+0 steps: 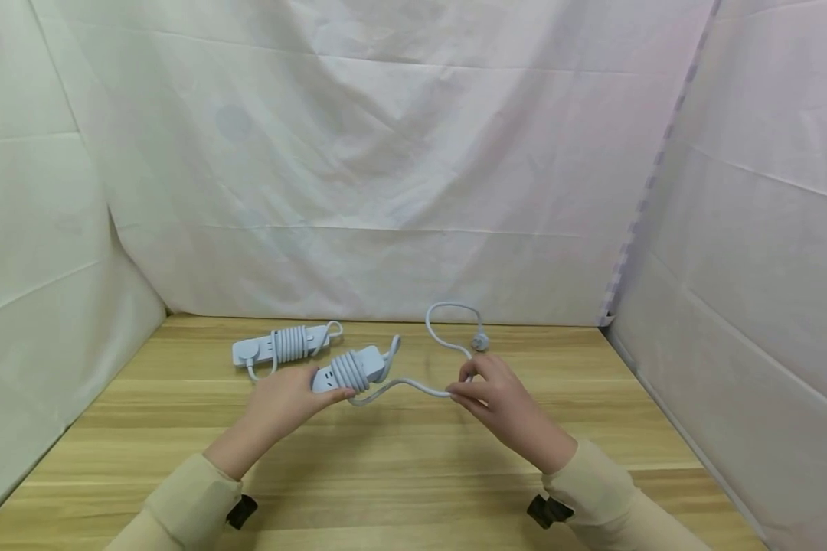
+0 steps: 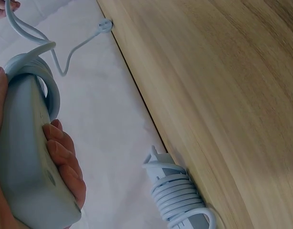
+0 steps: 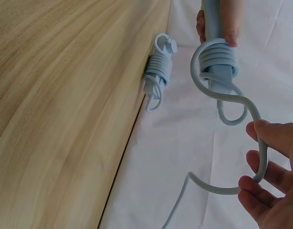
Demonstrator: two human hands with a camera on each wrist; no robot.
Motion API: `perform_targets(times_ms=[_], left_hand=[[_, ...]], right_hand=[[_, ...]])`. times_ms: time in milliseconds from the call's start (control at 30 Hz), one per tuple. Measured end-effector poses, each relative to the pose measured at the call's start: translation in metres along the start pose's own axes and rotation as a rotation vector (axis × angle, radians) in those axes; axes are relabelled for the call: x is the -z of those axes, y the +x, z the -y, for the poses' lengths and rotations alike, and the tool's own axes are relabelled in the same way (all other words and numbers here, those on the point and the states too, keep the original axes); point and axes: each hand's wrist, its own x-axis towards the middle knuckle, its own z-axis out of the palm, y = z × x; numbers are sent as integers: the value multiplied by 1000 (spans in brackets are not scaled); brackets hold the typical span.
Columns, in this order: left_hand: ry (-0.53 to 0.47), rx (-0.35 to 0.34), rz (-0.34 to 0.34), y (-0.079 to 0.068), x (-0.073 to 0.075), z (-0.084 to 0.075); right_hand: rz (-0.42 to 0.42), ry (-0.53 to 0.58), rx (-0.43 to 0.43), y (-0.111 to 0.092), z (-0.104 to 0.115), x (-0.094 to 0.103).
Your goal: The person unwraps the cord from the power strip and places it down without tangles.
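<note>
My left hand (image 1: pixel 286 398) grips one end of a white power strip (image 1: pixel 371 361), fingers on one side and thumb on the other. Several turns of its own cord (image 2: pixel 29 64) are wound round the strip's middle, and sockets show on its face. From the coil, a loose length of cord (image 1: pixel 406 381) runs across to my right hand (image 1: pixel 499 398). There the thumb and fingers pinch it, as the right wrist view shows up close. Beyond that hand the cord curves back in a loop and ends in a plug (image 1: pixel 480 341) near the table's back.
A second white power strip (image 1: pixel 250 350), its cord wound round it and its plug at one end, lies at the back left of the wooden table (image 1: pixel 400 474). White cloth (image 1: pixel 400 176) hangs behind the table and along both sides.
</note>
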Motion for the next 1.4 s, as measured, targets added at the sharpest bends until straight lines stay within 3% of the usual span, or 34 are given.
perform_targets(times_ms=[367, 667, 933, 1200, 1400], left_hand=[[35, 4, -2, 2, -2, 5], [30, 22, 21, 1, -3, 9], [63, -15, -1, -2, -4, 12], [92, -44, 9, -6, -1, 10], [152, -106, 22, -12, 1, 10]], right_hand=[[-73, 16, 81, 1, 8, 14], [-88, 21, 92, 8, 7, 29], [-143, -2, 82, 16, -2, 45], [-111, -42, 52, 22, -14, 53], [-102, -67, 17, 21, -27, 54]])
